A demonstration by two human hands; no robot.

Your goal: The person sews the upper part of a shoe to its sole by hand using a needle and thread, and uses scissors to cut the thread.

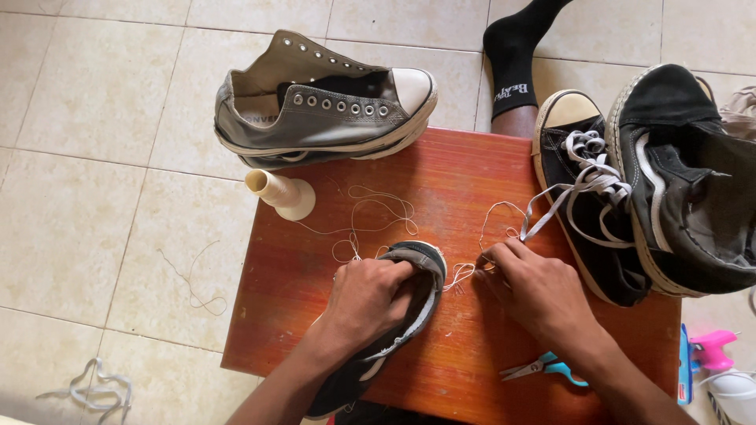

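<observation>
A dark canvas shoe [419,277] with a pale sole lies on the red wooden table [457,173], toe pointing away from me. My left hand [364,295] presses down on its upper, fingers curled over the toe end. My right hand [535,287] sits just to the right of the shoe, fingertips pinched on a pale thread [463,271] that runs to the shoe's toe. More of this thread [370,212] loops loosely across the table toward a cream thread cone [279,193].
A grey lace-less high-top shoe [323,106] rests at the table's far left corner. Two black shoes [630,197] with grey laces sit at the right edge. Small scissors [543,367] with teal handles lie near my right wrist. A black-socked foot [516,59] stands beyond. A loose lace [98,387] lies on the tiled floor.
</observation>
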